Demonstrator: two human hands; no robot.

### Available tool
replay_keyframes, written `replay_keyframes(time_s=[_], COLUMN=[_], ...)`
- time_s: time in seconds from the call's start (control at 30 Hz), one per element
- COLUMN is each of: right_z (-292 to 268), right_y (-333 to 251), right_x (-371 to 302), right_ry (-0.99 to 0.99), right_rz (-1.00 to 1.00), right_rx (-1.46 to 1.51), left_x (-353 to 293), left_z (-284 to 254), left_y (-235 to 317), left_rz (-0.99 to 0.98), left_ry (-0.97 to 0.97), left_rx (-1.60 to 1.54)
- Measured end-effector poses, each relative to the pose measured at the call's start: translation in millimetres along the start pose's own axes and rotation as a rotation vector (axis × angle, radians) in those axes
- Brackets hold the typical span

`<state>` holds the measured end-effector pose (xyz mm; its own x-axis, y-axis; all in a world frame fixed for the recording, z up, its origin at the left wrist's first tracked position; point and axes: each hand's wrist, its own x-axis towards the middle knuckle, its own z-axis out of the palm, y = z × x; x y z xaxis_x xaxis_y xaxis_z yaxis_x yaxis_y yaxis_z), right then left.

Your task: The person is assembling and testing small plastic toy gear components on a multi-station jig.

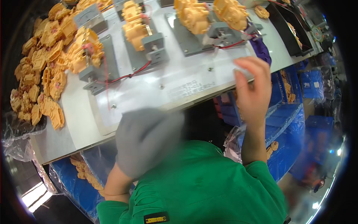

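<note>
My left hand, in a grey glove, is over the table's near edge and smeared by motion; its fingers and anything in them cannot be made out. My bare right hand is raised by the table's right front edge, thumb and fingers apart with nothing between them. Beyond it lies a purple cloth. Across the white table stand grey fixtures with red wires. They carry yellow-orange moulded plastic parts, among them a left one, a middle one and two farther right, including the rightmost.
A heap of loose yellow-orange parts covers the table's left end. Behind the left fixtures stands a grey meter box. A black tray sits at the far right. Below the table are plastic-lined blue bins holding more parts.
</note>
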<state>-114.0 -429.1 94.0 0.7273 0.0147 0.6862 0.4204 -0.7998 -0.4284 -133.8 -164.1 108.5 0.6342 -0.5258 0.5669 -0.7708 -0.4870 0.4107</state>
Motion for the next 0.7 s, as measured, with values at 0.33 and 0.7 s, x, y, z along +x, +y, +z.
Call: replay_keyframes(time_s=[0.33,0.7], right_z=[-7.0,-3.1], right_y=[47.0,52.0], right_x=[-10.5,-6.2], right_ry=[0.005,0.055], right_rz=[0.146,0.283], right_rx=[-0.018,0.069], left_x=[60.1,70.9], left_z=[74.5,84.6], left_y=[13.4,1.0], left_rz=[-0.084,-0.210], left_ry=[-0.083,0.000], left_rx=[0.078,0.079])
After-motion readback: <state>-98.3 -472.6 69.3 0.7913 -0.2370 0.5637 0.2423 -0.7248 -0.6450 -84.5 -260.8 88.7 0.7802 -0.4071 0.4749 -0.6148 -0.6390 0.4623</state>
